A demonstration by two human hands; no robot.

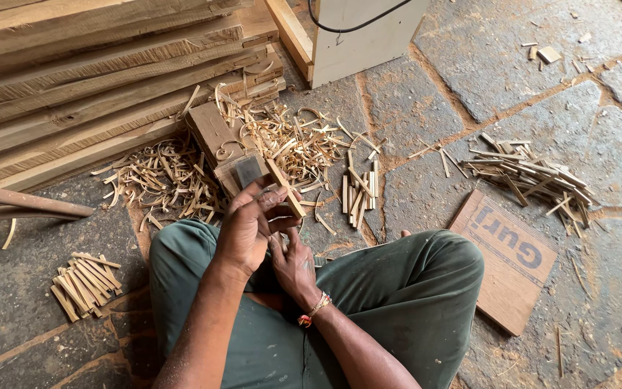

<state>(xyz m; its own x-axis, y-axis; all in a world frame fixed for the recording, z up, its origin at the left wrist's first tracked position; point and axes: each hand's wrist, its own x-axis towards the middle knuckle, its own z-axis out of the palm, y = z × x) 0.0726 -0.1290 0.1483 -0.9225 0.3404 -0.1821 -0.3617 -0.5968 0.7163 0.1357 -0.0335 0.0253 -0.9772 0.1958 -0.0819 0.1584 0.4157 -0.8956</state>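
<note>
Our left hand (248,230) closed around a bamboo strip (286,189), hiding our right hand's (295,263) grip, which we cannot tell, shavings (170,176) beyond the strip.

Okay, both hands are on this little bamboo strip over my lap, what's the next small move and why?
Probably one more shaving stroke along the bamboo strip: the left hand pinches it, the right hand sits just below, and curled shavings lie ahead.
</note>
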